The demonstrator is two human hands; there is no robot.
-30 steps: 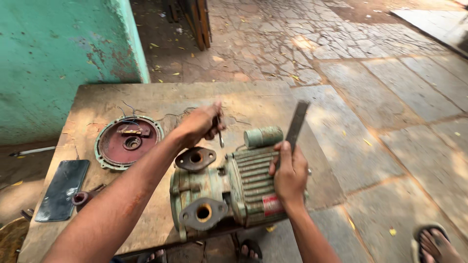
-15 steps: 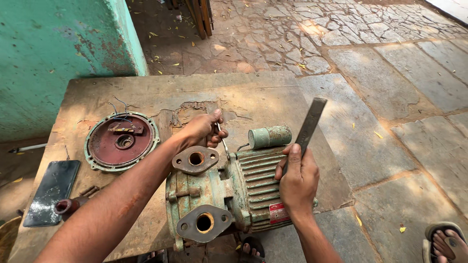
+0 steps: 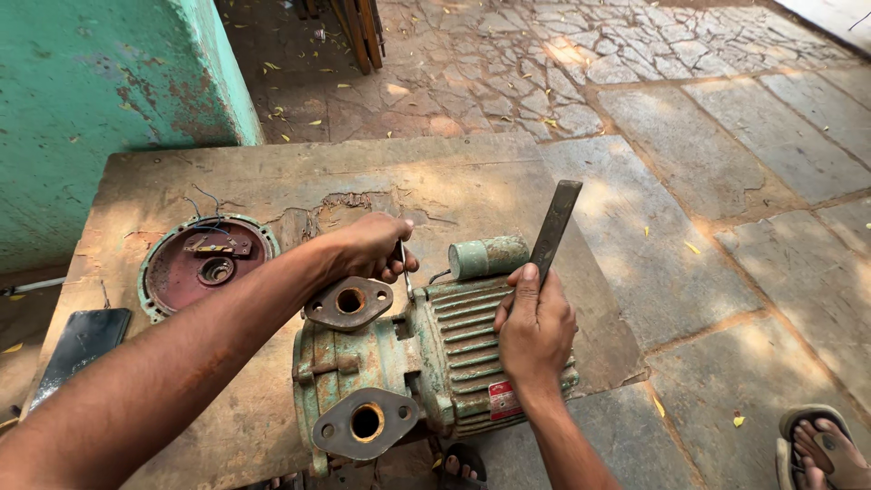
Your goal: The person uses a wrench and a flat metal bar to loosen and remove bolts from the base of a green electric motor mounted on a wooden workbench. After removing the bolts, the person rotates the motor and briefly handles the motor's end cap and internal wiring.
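Note:
A worn green electric pump motor (image 3: 426, 363) with ribbed housing and two rusty flanges lies at the near edge of a stone slab (image 3: 472, 181). My left hand (image 3: 370, 247) pinches a thin metal tool (image 3: 404, 268) whose tip rests at the seam between pump head and motor body. My right hand (image 3: 535, 327) grips a flat dark metal bar (image 3: 555, 220) raised upright above the ribbed housing. A small green cylinder (image 3: 488, 257) sits on top of the motor, between both hands.
A round red-brown end cover (image 3: 207, 261) with loose wires lies on the slab's left part. A dark flat phone-like slab (image 3: 80, 343) lies at the left edge. A teal wall (image 3: 100, 82) stands behind. Sandalled feet (image 3: 821, 449) show at lower right on the paving.
The view has come closer to the motor. My right hand with the bar has shifted slightly; my left hand holds the thin tool at the same seam.

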